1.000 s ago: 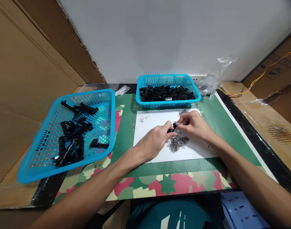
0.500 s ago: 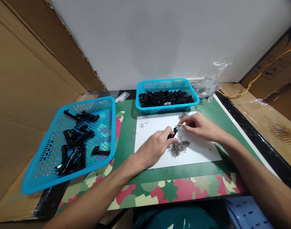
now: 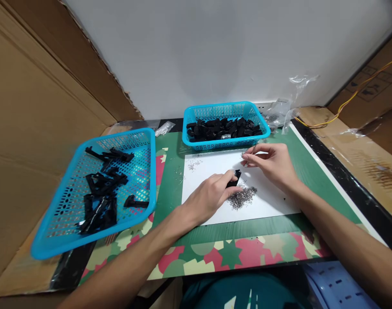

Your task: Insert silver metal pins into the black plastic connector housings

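Observation:
My left hand (image 3: pixel 213 191) grips a small black plastic part (image 3: pixel 234 179) between thumb and fingers, above the white sheet (image 3: pixel 212 161). Just below that part lies a heap of tiny metal pieces (image 3: pixel 242 198), which look like small springs or clips. My right hand (image 3: pixel 269 161) is closed in a pinch at the sheet's far edge, over a smaller pile of metal pieces that its fingers mostly cover. What sits between those fingertips is too small to make out. A gap separates the right fingertips from the black part.
A blue basket (image 3: pixel 152 171) at left holds several black plastic parts (image 3: pixel 102 182). Behind the sheet stands another blue basket (image 3: pixel 263 134) full of black pieces (image 3: pixel 215 128). Clear plastic bags (image 3: pixel 279 112) lie at back right, near a yellow wire (image 3: pixel 344 103). Cardboard (image 3: pixel 38 107) rises at left.
My right hand has drawn away from the black part, up to the small far pile, and its wrist has turned. My left hand keeps the part in nearly the same place.

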Tool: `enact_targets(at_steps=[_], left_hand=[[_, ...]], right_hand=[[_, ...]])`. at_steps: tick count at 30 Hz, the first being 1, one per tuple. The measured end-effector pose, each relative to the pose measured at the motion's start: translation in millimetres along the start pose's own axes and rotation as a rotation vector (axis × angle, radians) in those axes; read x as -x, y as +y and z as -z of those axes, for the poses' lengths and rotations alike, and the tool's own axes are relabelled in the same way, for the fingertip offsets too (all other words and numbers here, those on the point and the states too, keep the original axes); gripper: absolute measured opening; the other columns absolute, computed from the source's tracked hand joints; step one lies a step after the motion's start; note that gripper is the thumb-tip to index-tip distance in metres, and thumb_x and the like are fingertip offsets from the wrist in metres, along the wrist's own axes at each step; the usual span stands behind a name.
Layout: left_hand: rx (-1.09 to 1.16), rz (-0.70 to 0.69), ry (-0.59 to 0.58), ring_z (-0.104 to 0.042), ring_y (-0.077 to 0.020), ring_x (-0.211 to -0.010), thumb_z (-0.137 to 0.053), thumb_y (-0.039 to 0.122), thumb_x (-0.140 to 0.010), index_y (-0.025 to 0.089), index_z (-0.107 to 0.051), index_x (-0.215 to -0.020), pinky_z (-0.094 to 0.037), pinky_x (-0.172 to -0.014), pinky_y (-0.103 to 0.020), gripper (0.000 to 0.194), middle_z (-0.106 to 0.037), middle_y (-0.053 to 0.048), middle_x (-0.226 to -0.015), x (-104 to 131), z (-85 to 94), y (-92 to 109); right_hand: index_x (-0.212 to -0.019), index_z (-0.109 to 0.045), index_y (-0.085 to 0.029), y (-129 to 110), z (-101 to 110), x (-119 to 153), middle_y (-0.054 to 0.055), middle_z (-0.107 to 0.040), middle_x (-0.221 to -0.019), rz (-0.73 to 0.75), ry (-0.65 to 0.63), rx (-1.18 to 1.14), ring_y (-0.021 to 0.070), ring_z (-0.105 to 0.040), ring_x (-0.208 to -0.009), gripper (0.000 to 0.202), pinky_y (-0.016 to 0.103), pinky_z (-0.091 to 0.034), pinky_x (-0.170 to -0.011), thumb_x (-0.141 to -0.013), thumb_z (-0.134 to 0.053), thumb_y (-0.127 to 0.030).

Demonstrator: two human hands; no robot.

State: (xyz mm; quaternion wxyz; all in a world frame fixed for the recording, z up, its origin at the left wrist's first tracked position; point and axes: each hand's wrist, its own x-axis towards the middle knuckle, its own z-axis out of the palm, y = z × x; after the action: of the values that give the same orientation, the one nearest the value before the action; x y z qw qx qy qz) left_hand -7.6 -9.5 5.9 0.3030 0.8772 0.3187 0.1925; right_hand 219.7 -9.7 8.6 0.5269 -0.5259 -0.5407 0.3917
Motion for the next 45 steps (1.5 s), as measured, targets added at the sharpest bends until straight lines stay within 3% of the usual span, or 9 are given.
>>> enact_targets(at_steps=[5, 17, 23, 29, 33, 36, 40, 45], left_hand=[[0.000, -0.029, -0.001, -0.074, -0.0237, -0.097, -0.067, 0.031, -0.102, 0.020, -0.061, -0.111, -0.057, -0.084, -0.036, 0.015, -0.077, -0.005, -0.110, 0.6, -2.0, -2.6], [0.120, 0.003, 0.004, -0.073, -0.0192, -0.090, -0.060, 0.018, -0.103, 0.019, -0.061, -0.108, -0.056, -0.082, -0.032, 0.005, -0.076, -0.005, -0.107, -0.7, -1.5, -1.0], [0.316, 0.131, 0.014, -0.061, -0.0128, -0.070, -0.061, 0.028, -0.102, 0.020, -0.061, -0.105, -0.053, -0.070, -0.028, 0.008, -0.067, 0.001, -0.085, -3.6, -1.0, -4.5], [0.426, 0.186, 0.001, -0.057, -0.0123, -0.068, -0.062, 0.033, -0.102, 0.020, -0.062, -0.104, -0.049, -0.067, -0.027, 0.013, -0.060, 0.003, -0.079, -3.6, -1.6, -6.2], [0.419, 0.178, 0.056, -0.052, -0.0120, -0.068, -0.061, 0.042, -0.104, 0.020, -0.064, -0.109, -0.043, -0.064, -0.027, 0.022, -0.059, 0.002, -0.080, -3.4, 1.7, -4.5], [0.358, 0.158, 0.149, -0.049, -0.0124, -0.069, -0.061, 0.043, -0.104, 0.021, -0.065, -0.112, -0.039, -0.065, -0.027, 0.024, -0.059, 0.002, -0.083, -3.7, 4.5, -4.0], [0.320, 0.149, 0.221, -0.052, -0.0138, -0.075, -0.059, 0.039, -0.105, 0.020, -0.065, -0.115, -0.040, -0.069, -0.028, 0.022, -0.064, -0.001, -0.094, -5.3, 6.3, -4.5], [0.319, 0.117, 0.232, -0.053, -0.0145, -0.077, -0.056, 0.037, -0.106, 0.019, -0.065, -0.115, -0.042, -0.070, -0.028, 0.022, -0.067, -0.003, -0.100, -6.5, 6.3, -4.1]], right_hand=[[-0.070, -0.073, -0.017, 7.8, -15.5, 2.0, 0.006, -0.074, -0.080, -0.024, -0.005, -0.031, 0.0191, -0.073, -0.067, 0.040, 0.032, -0.061, -0.062, -0.074, -0.090, -0.053], [-0.071, -0.074, -0.018, 11.9, -15.6, 7.7, 0.007, -0.077, -0.079, 0.033, 0.006, 0.048, 0.0205, -0.074, -0.068, 0.033, 0.033, -0.061, -0.062, -0.082, -0.085, -0.047], [-0.067, -0.070, -0.018, 12.5, -17.4, 6.6, 0.007, -0.077, -0.078, -0.001, 0.030, 0.023, 0.0211, -0.075, -0.069, 0.035, 0.031, -0.060, -0.060, -0.078, -0.088, -0.046], [-0.066, -0.068, -0.018, 10.4, -21.4, 6.3, 0.008, -0.076, -0.079, -0.046, 0.031, -0.010, 0.0213, -0.075, -0.071, 0.038, 0.030, -0.056, -0.057, -0.075, -0.088, -0.048], [-0.072, -0.068, -0.017, 4.5, -14.8, 3.2, 0.006, -0.072, -0.079, -0.021, 0.052, -0.015, 0.0192, -0.072, -0.070, 0.034, 0.031, -0.057, -0.064, -0.084, -0.081, -0.047], [-0.084, -0.072, -0.016, -2.7, 2.4, -1.6, 0.002, -0.067, -0.071, 0.057, -0.096, 0.171, 0.0155, -0.063, -0.064, 0.028, 0.031, -0.051, -0.064, -0.097, -0.066, -0.040], [-0.094, -0.076, -0.019, -9.5, 25.0, -5.2, 0.003, -0.071, -0.084, 0.088, -0.542, 0.419, 0.0159, -0.059, -0.073, 0.025, 0.030, -0.044, -0.067, -0.102, -0.058, -0.034], [-0.094, -0.077, -0.019, -6.3, 31.8, -5.3, -0.001, -0.063, -0.071, 0.068, -0.649, 0.518, 0.0134, -0.048, -0.063, 0.014, 0.028, -0.036, -0.059, -0.094, -0.069, -0.030]])
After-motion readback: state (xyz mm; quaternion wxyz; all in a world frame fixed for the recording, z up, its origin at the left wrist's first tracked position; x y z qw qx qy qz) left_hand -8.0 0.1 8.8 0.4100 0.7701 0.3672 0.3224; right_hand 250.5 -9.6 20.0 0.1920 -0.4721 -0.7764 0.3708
